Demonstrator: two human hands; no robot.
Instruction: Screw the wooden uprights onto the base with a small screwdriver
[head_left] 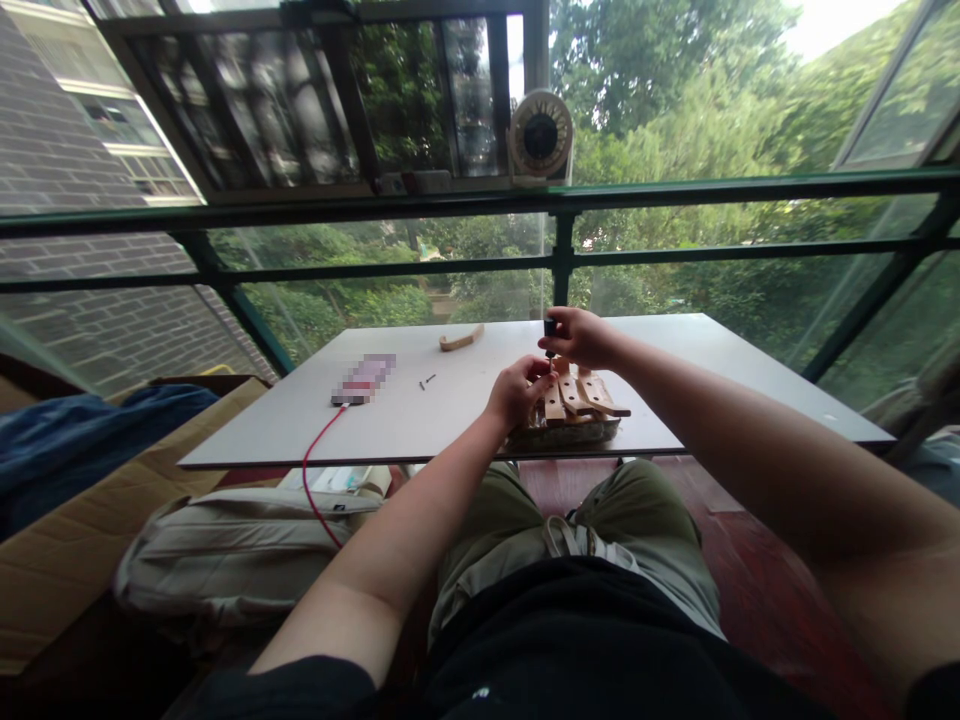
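My right hand [574,335] is closed round the black handle of a screwdriver [550,328], held upright with its tip down. Just below, my left hand [519,390] has thumb and fingers pinched together at the screwdriver's lower end, by the far end of a light wooden piece [553,404]; what lies between those fingertips is too small to make out. Beside that piece lie more wooden pieces [600,393] with dark round holes. All of them rest on a low block [574,434] with a shiny, clear-looking covering, at the table's near edge.
On the white table [405,430] are a curved wooden piece [461,341], small screws [427,381] and a blurred-out device [363,382] with a red cable [306,455] hanging over the edge. A fan [541,140] stands by the window. A pale backpack [225,550] and cardboard box [112,480] sit at left.
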